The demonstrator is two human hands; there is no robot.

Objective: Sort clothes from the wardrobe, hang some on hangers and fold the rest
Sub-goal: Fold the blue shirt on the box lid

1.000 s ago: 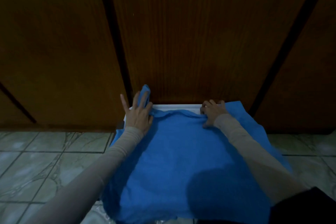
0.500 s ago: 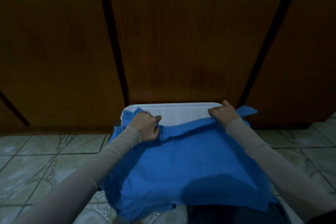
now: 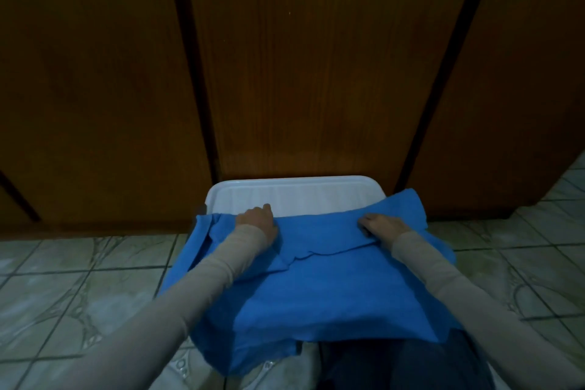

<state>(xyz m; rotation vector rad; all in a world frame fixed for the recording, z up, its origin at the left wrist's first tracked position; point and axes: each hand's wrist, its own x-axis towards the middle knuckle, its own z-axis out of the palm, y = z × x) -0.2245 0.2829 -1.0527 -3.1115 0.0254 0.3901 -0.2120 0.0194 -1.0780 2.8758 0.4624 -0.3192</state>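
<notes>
**Two hands on a folded blue cloth**

Two sets of fingers sit on the far fold of a blue garment. On the left hand the fingers are curled under at the knuckles, bunched over the cloth's far edge; whether they pinch fabric beneath or only press down on it cannot be told. On the right hand the fingers lie nearly straight and low, pointing left along the fold, flat on the cloth, with nothing seen gripped.

Outward from the knuckles, both wrists are bent down slightly so that the palms face the cloth. Each forearm wears a tight beige sleeve and runs back toward the near corners of the view, the two arms spreading apart like a V, with the hands set well apart at either end of the fold.

The garment is spread over a white plastic surface, whose far rim and a ribbed strip show bare beyond the hands. A flap is turned over toward the near side, its wavy edge crossing between the two wrists. The near part of the cloth drapes down over the person's dark-clad lap.

Beyond stand closed brown wardrobe doors; a pale tiled floor lies on both sides.
</notes>
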